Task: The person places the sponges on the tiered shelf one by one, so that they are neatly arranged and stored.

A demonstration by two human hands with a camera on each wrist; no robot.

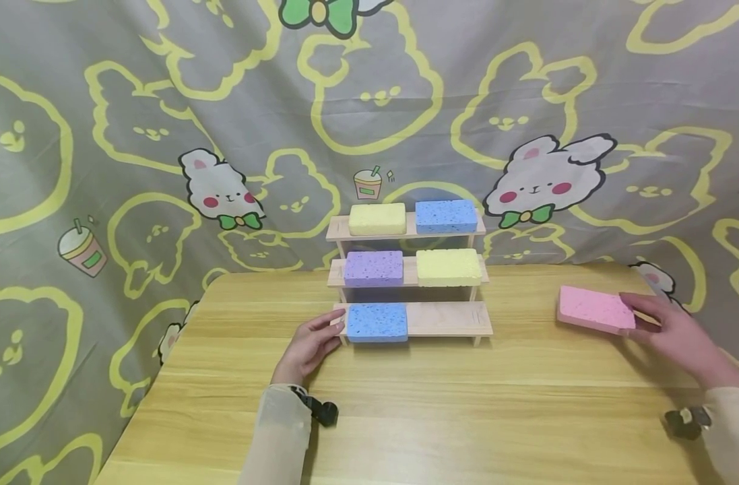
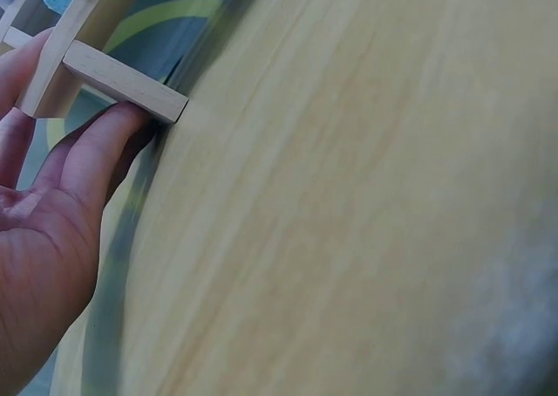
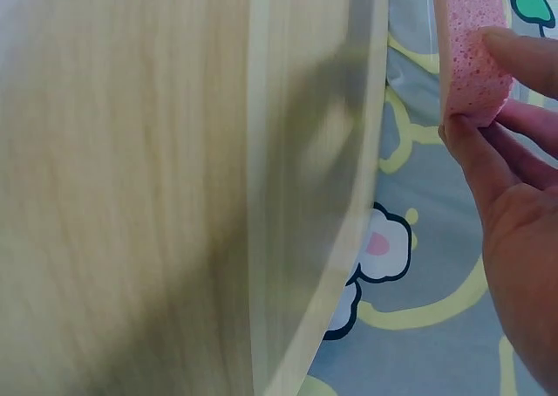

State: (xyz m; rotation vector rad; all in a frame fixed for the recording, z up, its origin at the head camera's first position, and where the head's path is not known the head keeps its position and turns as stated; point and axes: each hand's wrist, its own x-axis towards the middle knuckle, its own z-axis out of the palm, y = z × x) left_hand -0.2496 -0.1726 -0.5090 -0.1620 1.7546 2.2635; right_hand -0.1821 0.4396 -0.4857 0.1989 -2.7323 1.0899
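A small three-tier wooden rack (image 1: 442, 319) stands on the table with sponges on its tiers. My left hand (image 1: 311, 343) pinches the left end of the lowest tier; the left wrist view shows the hand (image 2: 61, 204) at the board and its leg (image 2: 126, 80). A blue sponge (image 1: 377, 322) lies on that tier's left half, beside my fingertips. In my right hand (image 1: 675, 330), to the right of the rack, a pink sponge (image 1: 595, 310) is gripped by one end above the table. The right wrist view shows the thumb and fingers around the pink sponge (image 3: 475, 56).
On the middle tier lie a purple sponge (image 1: 374, 268) and a yellow sponge (image 1: 448, 267). The top tier holds another yellow sponge (image 1: 378, 219) and another blue sponge (image 1: 446, 216). A patterned grey curtain (image 1: 272, 114) hangs behind the wooden table (image 1: 442, 417).
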